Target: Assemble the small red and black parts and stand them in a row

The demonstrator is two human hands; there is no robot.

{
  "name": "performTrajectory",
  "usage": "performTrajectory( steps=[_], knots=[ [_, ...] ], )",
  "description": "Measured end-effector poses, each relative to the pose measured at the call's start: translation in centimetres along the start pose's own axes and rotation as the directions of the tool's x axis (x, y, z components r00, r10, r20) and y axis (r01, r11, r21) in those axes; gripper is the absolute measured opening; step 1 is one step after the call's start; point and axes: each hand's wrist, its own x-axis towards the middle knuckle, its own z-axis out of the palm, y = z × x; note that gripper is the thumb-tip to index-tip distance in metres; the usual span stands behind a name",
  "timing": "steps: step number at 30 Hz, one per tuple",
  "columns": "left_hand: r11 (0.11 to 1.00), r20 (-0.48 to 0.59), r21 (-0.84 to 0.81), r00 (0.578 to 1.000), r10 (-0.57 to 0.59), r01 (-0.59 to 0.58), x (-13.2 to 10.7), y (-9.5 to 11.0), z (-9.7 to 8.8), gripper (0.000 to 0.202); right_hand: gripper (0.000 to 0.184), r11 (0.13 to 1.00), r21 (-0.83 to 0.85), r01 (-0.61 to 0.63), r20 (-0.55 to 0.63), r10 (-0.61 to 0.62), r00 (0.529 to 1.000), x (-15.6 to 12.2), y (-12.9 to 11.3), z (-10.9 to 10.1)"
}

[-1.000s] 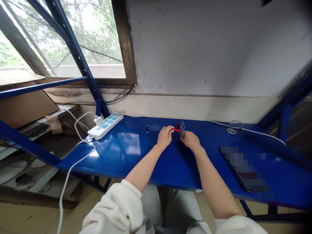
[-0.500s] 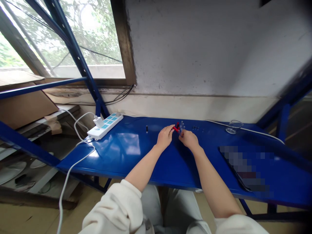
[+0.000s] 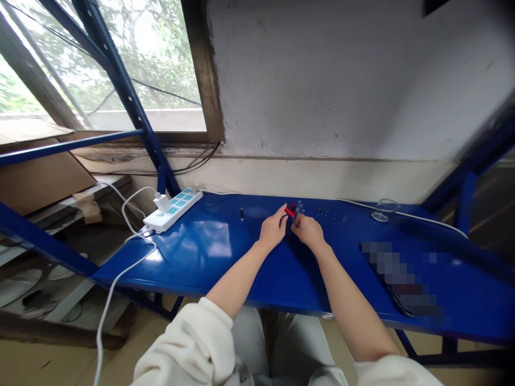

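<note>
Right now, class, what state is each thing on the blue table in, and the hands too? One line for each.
Left hand: fingertips at the red piece; grip unclear
Right hand: closed on the clear plastic piece
Red piece: tilted
Clear plastic piece: held
Black-topped vial: upright
Power strip: white plug inserted
Clear cup: upright
</note>
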Motion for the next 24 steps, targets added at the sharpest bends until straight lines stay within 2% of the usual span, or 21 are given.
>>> performTrajectory(
  steps=[3,7,14,24],
  knots=[
    [0.999,0.008,0.042,1.0,0.007,-0.008,-0.1,0.3,-0.2,0.043,0.016,1.0,-0.003,-0.005,0.017,0.005,1.0,0.0,-0.1,-0.1],
    [0.995,0.052,0.074,0.996,0.069,-0.073,-0.1,0.9,-0.7,0.041,0.015,0.999,-0.016,-0.033,0.044,0.034,0.998,0.0,0.0,-0.2],
    [0.994,0.117,0.008,0.987,0.109,-0.111,-0.1,1.1,-0.7,0.034,0.021,0.998,-0.009,-0.063,0.02,0.063,0.998,0.0,0.1,-0.3],
    [1.0,0.06,-0.02,0.998,-0.018,0.019,0.3,-0.3,0.1,0.02,0.019,1.0,0.01,0.002,-0.03,-0.001,1.0,0.1,0.2,-0.2]
  ],
)
